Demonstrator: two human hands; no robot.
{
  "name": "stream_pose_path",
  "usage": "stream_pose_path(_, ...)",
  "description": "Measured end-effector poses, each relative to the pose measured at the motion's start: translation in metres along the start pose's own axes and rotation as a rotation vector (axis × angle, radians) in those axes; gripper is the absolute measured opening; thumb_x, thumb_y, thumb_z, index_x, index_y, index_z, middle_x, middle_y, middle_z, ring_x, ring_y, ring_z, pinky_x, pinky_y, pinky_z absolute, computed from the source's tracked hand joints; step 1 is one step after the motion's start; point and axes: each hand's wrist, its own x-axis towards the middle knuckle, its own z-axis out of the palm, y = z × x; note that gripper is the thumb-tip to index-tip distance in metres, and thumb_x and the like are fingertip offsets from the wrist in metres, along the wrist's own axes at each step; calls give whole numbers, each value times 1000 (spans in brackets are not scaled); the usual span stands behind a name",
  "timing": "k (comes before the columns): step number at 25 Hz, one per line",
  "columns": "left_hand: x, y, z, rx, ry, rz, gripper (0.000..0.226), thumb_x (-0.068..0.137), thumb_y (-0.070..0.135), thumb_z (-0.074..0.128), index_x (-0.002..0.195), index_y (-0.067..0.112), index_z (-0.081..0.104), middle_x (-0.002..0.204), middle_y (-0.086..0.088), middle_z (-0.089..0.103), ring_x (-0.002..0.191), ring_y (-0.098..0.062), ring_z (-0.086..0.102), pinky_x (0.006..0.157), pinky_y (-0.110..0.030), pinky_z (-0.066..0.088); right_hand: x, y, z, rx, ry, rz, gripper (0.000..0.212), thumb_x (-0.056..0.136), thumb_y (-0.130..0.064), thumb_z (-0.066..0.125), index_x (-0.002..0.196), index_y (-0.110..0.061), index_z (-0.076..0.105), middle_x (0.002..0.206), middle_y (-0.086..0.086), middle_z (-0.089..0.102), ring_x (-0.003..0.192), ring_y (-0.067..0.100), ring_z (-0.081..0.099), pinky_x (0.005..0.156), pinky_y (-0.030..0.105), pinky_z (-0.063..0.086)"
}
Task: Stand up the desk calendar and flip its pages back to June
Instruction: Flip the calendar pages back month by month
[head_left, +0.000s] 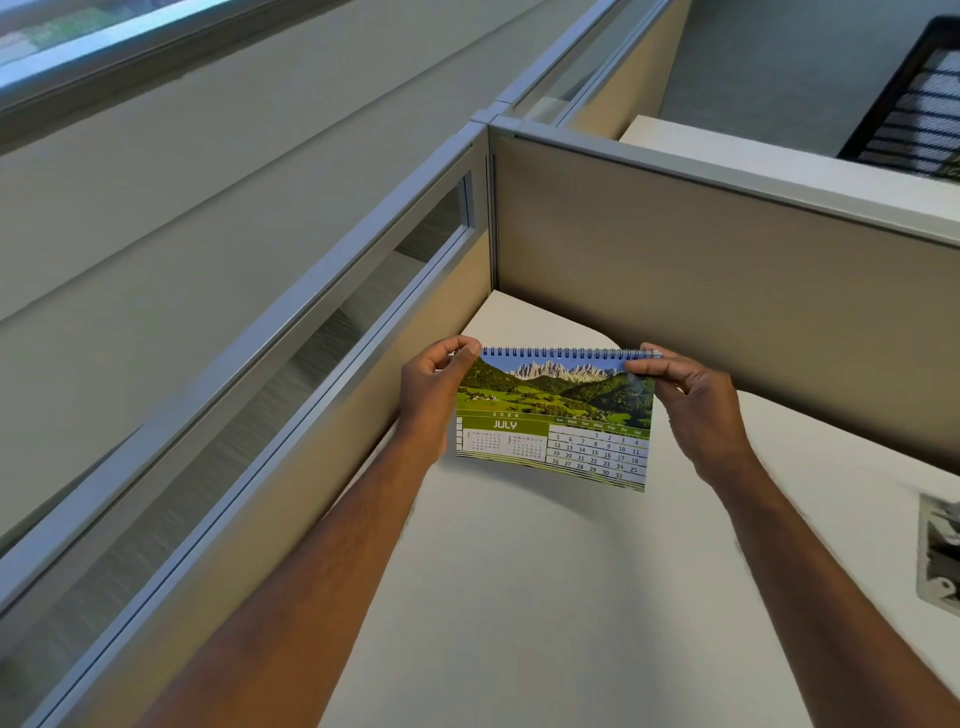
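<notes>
The desk calendar (555, 418) hangs between the two hands, lifted above the white desk (519, 597) near the cubicle corner. The left hand (431, 397) pinches its upper left corner; the right hand (698, 410) pinches the upper right corner by the blue spiral binding (566, 353). The facing page reads July.

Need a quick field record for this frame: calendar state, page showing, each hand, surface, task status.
calendar: held in the air above the desk, not standing
page showing: JULY, mountain photo above the date grid
binding: blue spiral along top edge
left hand: pinching top left corner
right hand: pinching top right corner by the spiral
desk: white, in a cubicle corner
task status: June not yet showing
</notes>
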Motion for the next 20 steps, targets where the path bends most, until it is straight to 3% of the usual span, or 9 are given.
stream_pose_path(4,0,-4,6,-48,64,54,6,93,23,75,99,24,77,88,-1,81,81,-15,80,59,-22,61,0,3,1,-1,61,38,25,97,2,58,104,-11,79,131,4,69,118,15,62,92,19,51)
stream_pose_path(7,-1,-5,5,-29,63,120,9,93,21,75,95,28,79,86,3,81,86,-17,80,63,-23,63,-1,5,4,-11,123,40,35,97,0,58,86,-28,75,111,2,75,77,2,59,63,15,44)
stream_pose_path(9,0,-5,3,7,58,163,13,93,19,75,94,31,79,86,5,81,88,-15,80,63,-23,63,-1,7,5,-27,153,48,35,95,-1,58,78,-30,69,97,3,74,62,0,53,55,15,40)
stream_pose_path(14,3,-9,-1,62,44,213,14,94,17,73,100,29,77,97,-2,79,91,-15,79,65,-22,63,-1,6,5,102,218,123,27,90,-3,58,84,-30,59,106,11,74,93,24,67,82,45,56)
stream_pose_path(17,6,-12,-3,97,25,199,19,94,14,73,105,29,76,102,-3,78,92,-13,78,67,-24,64,4,0,5,209,233,216,14,93,-17,54,97,-24,65,108,10,75,96,18,72,85,34,59)
stream_pose_path(20,9,-12,-4,171,30,204,23,95,9,71,113,24,75,107,-7,77,93,-15,78,73,-29,66,11,-9,7,159,191,358,32,96,-38,52,105,-14,71,108,7,76,100,19,72,91,33,58)
